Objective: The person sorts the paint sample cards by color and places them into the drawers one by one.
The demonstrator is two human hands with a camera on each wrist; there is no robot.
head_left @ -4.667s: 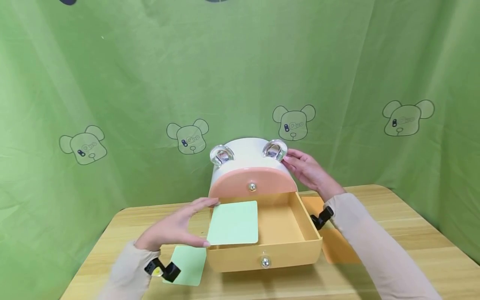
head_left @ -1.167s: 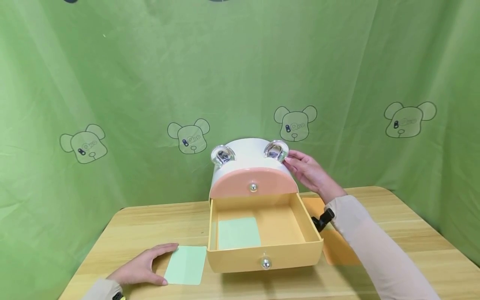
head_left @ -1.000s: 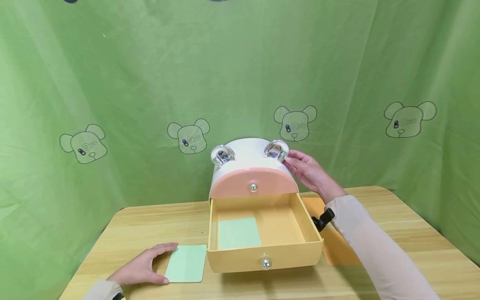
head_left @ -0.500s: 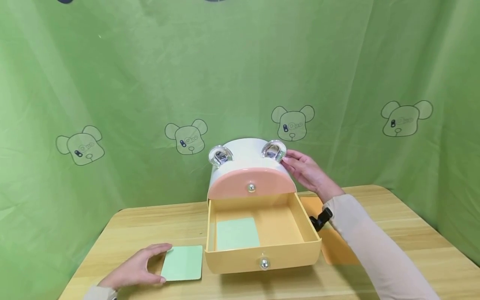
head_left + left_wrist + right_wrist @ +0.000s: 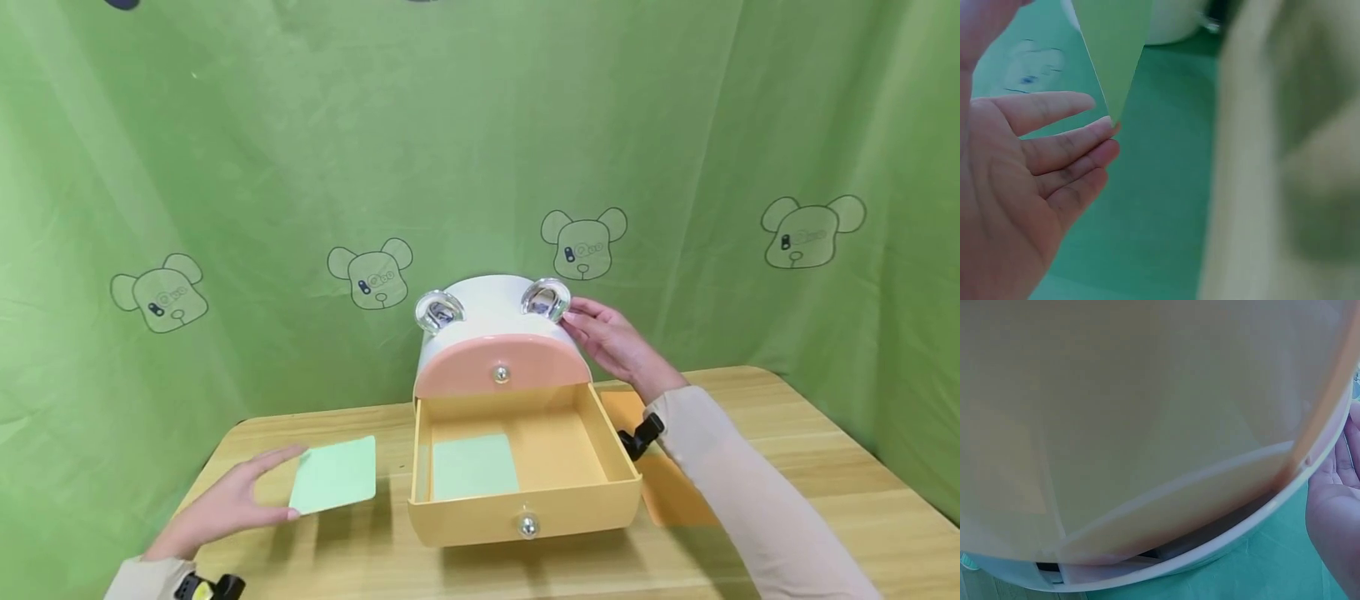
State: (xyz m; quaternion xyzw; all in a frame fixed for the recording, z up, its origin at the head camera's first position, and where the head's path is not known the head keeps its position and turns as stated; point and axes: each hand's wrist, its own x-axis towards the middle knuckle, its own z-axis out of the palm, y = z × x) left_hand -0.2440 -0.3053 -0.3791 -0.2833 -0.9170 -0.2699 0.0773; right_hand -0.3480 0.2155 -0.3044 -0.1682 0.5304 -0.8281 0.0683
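Note:
My left hand (image 5: 225, 504) pinches a pale green square card (image 5: 335, 473) by its left edge, thumb at the near corner and fingertips at the far one. The card hangs tilted above the table, its shadow below. In the left wrist view the fingertips meet a corner of the card (image 5: 1116, 50). My right hand (image 5: 615, 343) rests with extended fingers against the right side of a white and pink storage box (image 5: 491, 308), beside its silver ear (image 5: 547, 300). The box's yellow lower drawer (image 5: 562, 450) is pulled out, with another green card (image 5: 474, 467) lying at its left.
Orange sheets (image 5: 678, 496) lie on the wooden table (image 5: 795, 467) right of the drawer, partly under my right forearm. A pink upper drawer (image 5: 465, 367) with a round knob is closed. A green curtain (image 5: 262, 167) with bear outlines hangs behind.
My left hand let one green card down into the drawer, moved to the second on the table, then lifted it up and to the left. My right hand has stayed at the box.

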